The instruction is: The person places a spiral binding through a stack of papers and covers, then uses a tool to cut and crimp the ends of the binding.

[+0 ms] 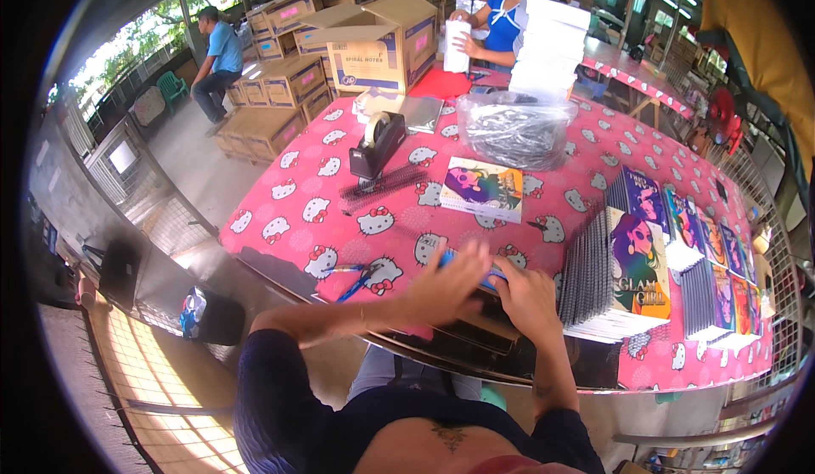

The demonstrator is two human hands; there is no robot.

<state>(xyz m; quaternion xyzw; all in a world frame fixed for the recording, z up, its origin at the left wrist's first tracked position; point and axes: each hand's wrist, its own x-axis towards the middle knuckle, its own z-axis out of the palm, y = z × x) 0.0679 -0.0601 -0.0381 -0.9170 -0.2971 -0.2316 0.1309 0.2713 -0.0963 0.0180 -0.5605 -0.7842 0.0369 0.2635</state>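
The worktop (560, 202), a long table under a pink cloth printed with white cartoon cats, fills the middle of the view. At its far end stands an open brown cardboard carton (382, 41), and beside that a tall stack of white paper blocks (548, 50) where another person's hands work. Nearer lies a bulging clear plastic bag of dark wire coils (518, 126), and along the right edge run rows of spiral-bound notebooks with bright illustrated covers (632, 270). A single colourful notebook cover (484, 187) lies flat mid-table, beside a black tape dispenser (378, 143). At the near edge both hands meet over a dark flat stack with a blue strip (486, 280) across it. The left hand (446, 287) lies flat with fingers spread, pressing down; the right hand (526, 296) curls over the stack's right end, though whether it pinches anything cannot be told. Doing this well seems to call for even downward pressure, with edges squared before the hands lift. Blue pens (352, 280) lie just left.
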